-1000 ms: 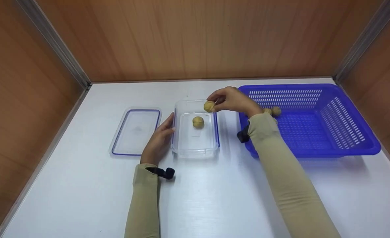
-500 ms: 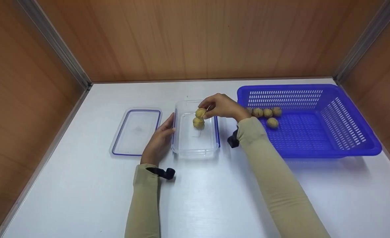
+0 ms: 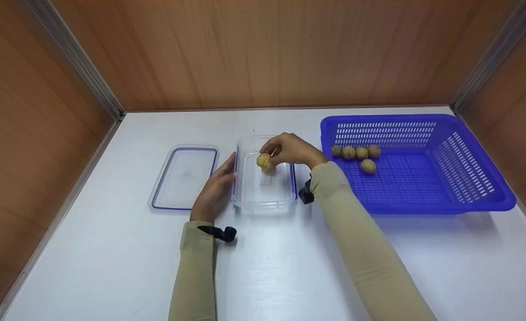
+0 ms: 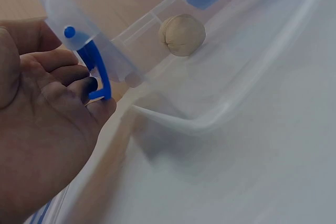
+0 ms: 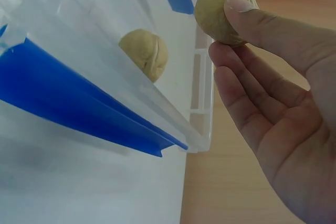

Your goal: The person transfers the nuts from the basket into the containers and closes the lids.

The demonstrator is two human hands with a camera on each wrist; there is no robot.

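Note:
My right hand (image 3: 275,150) pinches a tan walnut (image 3: 263,159) between thumb and fingertips, low over the far half of a clear plastic container (image 3: 263,198). A second walnut (image 3: 269,169) lies inside the container, just below the held one. In the right wrist view the held walnut (image 5: 223,9) sits above the container's rim, with the other walnut (image 5: 144,53) behind the clear wall. My left hand (image 3: 226,173) rests with loose fingers against the container's left side. Its fingers (image 4: 79,77) touch the blue clip (image 4: 100,74) there.
The container's clear lid (image 3: 183,176) with a blue seal lies flat to the left of my left hand. A blue slotted basket (image 3: 445,196) stands at the right with several walnuts (image 3: 354,152) along its far left side. Wooden walls close off the table's back and sides.
My right hand has carried the walnut leftward from the container's far right corner and lowered it over the one inside. The left hand has stayed in place.

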